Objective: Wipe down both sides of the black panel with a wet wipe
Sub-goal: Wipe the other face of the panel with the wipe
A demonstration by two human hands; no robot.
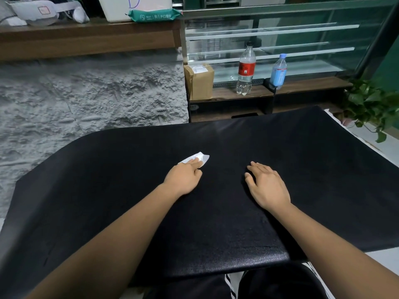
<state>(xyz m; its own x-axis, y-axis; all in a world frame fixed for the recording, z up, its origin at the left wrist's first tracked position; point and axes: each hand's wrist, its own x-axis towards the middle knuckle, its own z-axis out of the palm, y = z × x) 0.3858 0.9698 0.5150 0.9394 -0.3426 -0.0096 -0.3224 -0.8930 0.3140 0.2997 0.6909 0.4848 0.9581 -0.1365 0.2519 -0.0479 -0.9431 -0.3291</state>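
A large black panel (302, 160) with a textured surface lies flat across the lower half of the head view. On its middle sits a small crumpled white wet wipe (201, 157). My left hand (183, 176) presses down on the wipe with its fingers, which cover the wipe's near part. To the right, my right hand (266, 185) rests flat on the panel with fingers straight, holding nothing.
Beyond the panel stands a grey rough stone wall (86, 93) under a wooden shelf with a green wipe pack (154, 15). A glass display case holds a cardboard box (199, 80) and two bottles (246, 70). A potted plant (371, 104) sits at the right.
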